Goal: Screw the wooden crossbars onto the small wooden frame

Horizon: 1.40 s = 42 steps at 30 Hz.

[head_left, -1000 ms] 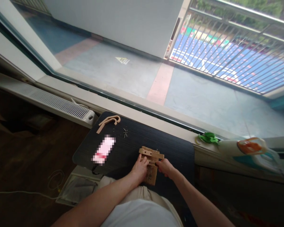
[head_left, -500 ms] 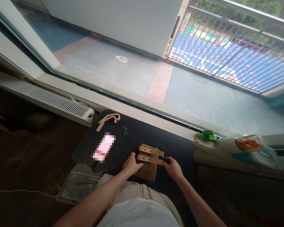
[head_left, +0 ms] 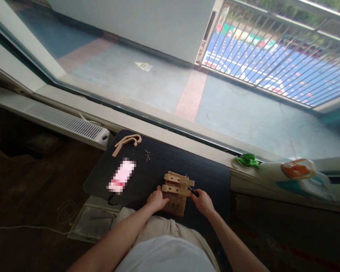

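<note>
A small wooden assembly (head_left: 176, 192) of a flat board with two crossbars lies on the black lap table (head_left: 209, 177) in front of me. My left hand (head_left: 156, 200) grips its left edge, fingers curled around the board. My right hand (head_left: 203, 202) is closed on a thin dark-handled tool (head_left: 192, 190), likely a screwdriver, whose tip rests at the right end of the crossbars.
On the table's far left lie curved wooden pieces (head_left: 126, 142), a few small screws (head_left: 147, 155) and a pink blurred card (head_left: 121, 180). A green object (head_left: 247, 160) and a white-orange-teal appliance (head_left: 297, 173) sit on the window sill. A floor heater (head_left: 65, 122) stands left.
The wooden assembly was tipped and resettled on the table; my left hand slid from its top to its left edge, and my right hand brought the tool to the crossbars' right end.
</note>
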Tool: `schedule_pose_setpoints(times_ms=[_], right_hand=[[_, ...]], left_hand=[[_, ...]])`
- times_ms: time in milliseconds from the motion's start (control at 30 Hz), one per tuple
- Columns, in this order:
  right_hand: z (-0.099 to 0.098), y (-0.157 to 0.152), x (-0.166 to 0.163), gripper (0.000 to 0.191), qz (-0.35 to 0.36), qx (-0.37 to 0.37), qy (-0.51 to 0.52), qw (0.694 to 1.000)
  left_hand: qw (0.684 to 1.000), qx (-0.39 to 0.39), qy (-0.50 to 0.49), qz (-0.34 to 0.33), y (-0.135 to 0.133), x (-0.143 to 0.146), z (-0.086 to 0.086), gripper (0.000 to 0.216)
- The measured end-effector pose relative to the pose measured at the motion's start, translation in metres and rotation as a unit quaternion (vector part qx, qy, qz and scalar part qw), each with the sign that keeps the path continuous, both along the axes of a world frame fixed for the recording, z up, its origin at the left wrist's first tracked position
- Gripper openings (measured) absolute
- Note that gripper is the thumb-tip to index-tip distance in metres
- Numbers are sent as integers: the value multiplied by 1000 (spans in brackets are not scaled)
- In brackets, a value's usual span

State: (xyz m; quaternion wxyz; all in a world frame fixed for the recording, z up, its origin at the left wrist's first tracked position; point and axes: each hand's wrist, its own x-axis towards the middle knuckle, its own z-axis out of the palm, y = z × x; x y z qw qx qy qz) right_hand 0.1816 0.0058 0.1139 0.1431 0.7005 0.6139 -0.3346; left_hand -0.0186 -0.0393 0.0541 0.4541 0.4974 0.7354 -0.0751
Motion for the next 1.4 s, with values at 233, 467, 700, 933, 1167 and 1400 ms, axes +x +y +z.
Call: schedule_pose_setpoints(times_ms=[233, 467, 700, 933, 1167, 1400], right_hand=[[2, -2, -1, 28, -4, -1, -7, 1000], [0, -2, 0, 27, 1, -4, -12, 1000], [0, 6, -9, 27, 56, -27, -79, 995], [38, 5, -24, 26, 140, 46, -107, 983], [42, 1, -39, 22, 261, 57, -71, 961], [42, 5, -49, 24, 309, 35, -80, 947]], left_hand=[[1000, -5, -1, 10, 0, 0, -3, 47], [1000, -9, -3, 8, 0, 0, -5, 46], [1000, -15, -8, 12, 1, -1, -8, 48], [999, -7, -23, 24, 1, -6, -4, 48], [990, 138, -40, 15, 7, -4, 7, 36], [988, 134, -73, 29, 13, -3, 6, 34]])
